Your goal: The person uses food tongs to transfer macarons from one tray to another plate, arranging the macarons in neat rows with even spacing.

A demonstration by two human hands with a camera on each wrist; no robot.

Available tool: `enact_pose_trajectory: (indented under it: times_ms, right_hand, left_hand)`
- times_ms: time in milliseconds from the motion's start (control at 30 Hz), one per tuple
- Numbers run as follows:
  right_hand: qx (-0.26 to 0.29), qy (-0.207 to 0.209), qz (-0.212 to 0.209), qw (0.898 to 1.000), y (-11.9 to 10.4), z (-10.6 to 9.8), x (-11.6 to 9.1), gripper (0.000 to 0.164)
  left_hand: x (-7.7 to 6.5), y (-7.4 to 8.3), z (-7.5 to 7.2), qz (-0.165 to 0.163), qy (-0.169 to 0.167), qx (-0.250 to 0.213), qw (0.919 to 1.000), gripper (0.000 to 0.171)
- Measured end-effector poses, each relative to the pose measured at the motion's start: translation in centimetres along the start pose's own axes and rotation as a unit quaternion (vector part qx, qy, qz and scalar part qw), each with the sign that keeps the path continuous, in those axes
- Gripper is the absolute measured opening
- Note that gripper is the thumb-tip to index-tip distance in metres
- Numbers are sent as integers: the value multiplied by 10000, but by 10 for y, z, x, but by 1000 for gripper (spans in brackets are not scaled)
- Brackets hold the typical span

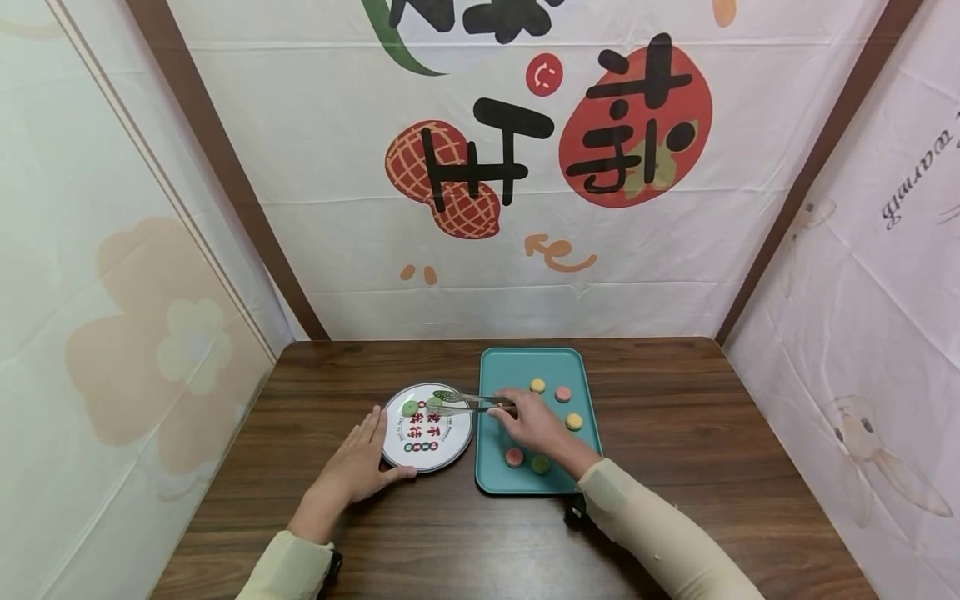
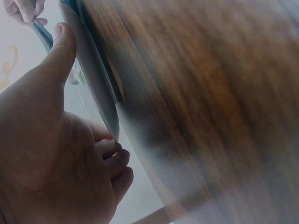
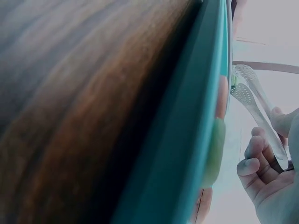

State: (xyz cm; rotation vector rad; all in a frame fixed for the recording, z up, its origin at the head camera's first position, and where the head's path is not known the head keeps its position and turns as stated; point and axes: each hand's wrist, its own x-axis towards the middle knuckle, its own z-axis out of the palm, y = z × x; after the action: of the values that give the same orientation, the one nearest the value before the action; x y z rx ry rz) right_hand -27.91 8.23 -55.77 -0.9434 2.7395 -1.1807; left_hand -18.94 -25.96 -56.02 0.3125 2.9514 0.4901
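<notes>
A white plate (image 1: pixel 450 452) with printed red characters lies left of the tray. My left hand (image 1: pixel 358 461) rests against its left and near rim, thumb stretched out and fingers along the edge. My right hand (image 1: pixel 534 422) grips metal tongs (image 1: pixel 474 399) over the tray's left side, their perforated tips reaching over the plate. One green macaron (image 1: pixel 435 402) is at the tong tips; another green macaron (image 1: pixel 409 408) sits just left of it on the plate. In the right wrist view the tongs (image 3: pixel 258 105) show a narrow gap between their arms, with green at the tips.
The teal tray (image 1: pixel 517 367) holds several macarons: a yellow macaron (image 1: pixel 537 385) and a pink macaron (image 1: pixel 562 393) farther back, another yellow one at right, and a pink macaron (image 1: pixel 513 457) beside a green macaron (image 1: pixel 540 465) near the front. A printed curtain (image 1: pixel 360 275) stands behind the wooden table (image 1: pixel 660 417).
</notes>
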Motion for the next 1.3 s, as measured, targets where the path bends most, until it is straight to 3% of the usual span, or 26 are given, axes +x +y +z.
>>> enact_pose_trajectory:
  times_ms: [200, 633, 933, 1300]
  right_hand:
    - [-131, 0, 63, 9999, -2, 3, 2, 40]
    - [-31, 12, 59, 10000, -4, 9, 5, 31]
    - [-17, 11, 167, 9999, -7, 11, 6, 40]
    - [-20, -12, 169, 9999, -6, 14, 7, 29]
  left_hand:
    - [1, 1, -1, -18, 3, -8, 10000, 126]
    - [1, 1, -1, -4, 30, 1, 10000, 126]
    - [0, 1, -1, 13, 51, -3, 10000, 125]
    - [1, -1, 1, 10, 68, 39, 10000, 126]
